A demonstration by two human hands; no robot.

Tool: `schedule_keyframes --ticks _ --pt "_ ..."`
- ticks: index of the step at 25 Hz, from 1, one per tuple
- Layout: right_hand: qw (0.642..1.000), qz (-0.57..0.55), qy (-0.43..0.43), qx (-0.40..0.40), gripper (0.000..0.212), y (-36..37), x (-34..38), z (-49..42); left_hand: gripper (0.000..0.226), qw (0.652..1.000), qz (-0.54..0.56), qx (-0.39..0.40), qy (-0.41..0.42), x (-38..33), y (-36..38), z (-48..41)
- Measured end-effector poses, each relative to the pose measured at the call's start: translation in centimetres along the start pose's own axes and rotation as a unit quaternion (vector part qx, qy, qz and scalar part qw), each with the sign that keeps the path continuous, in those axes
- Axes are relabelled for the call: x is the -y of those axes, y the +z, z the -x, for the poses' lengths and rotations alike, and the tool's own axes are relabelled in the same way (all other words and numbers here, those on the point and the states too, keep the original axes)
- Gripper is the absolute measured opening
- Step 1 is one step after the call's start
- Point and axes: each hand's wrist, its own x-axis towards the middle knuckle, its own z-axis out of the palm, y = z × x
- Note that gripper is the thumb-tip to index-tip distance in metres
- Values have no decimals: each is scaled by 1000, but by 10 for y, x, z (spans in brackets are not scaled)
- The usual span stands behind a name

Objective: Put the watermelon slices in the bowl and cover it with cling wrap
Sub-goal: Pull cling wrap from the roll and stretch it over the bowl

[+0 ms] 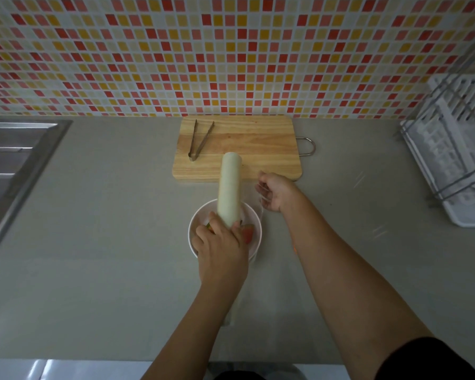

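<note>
Mosaic tiling [231, 50] in red, orange and yellow is seen across the back wall, and a grey desk [107, 242] is spread beneath it; a steel sink [8, 160] is set in at the far left and a white dish rack [450, 149] is stood at the far right; a wooden cutting board [258, 144] is laid against the wall, with metal tongs [200, 141] left on its left part.

Near the desk's front a white bowl [195, 219] is placed, and the watermelon slices [248, 233] are already held inside it, so the first half of the task is judged done; the covering step is in hand.

A cling wrap roll [229, 187] is held above the bowl, pointing away toward the board; its near end is gripped by the left hand [220, 248], fingers curled round it; the loose edge of the film [251, 196] is pinched by the right hand [274, 192], just right of the roll.

For the next move, it is judged that the film must be drawn wide enough to span the rim, kept taut so it is not folded on itself, then torn and pressed down around the bowl's wall.

No brand, label or writing can be read anywhere; the roll is seen as plain.
</note>
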Motion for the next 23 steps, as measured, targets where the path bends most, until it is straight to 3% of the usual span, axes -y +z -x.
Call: schedule_keyframes --ticks 4,8,11,13,16,20,23 --pt "999 41 5 -29 16 -2 -8 -7 44 999 38 -15 1 4 -3 -2" --pt "995 -96 14 -16 10 -2 -7 -12 44 999 54 -8 -4 8 -7 -5" --pt "993 -119 9 -21 28 3 -10 -13 42 992 127 -1 4 14 -11 -8" --pt "997 -71 -6 -22 28 5 -16 -14 42 988 156 4 9 17 -13 -10" --pt "997 7 -58 -47 12 5 -23 -9 42 986 166 5 14 20 -13 -11" --pt "936 188 -259 -149 30 2 -51 13 42 987 162 3 14 22 -12 -11" --pt "923 224 -284 -130 47 9 -91 34 42 989 149 -1 13 22 -11 -12"
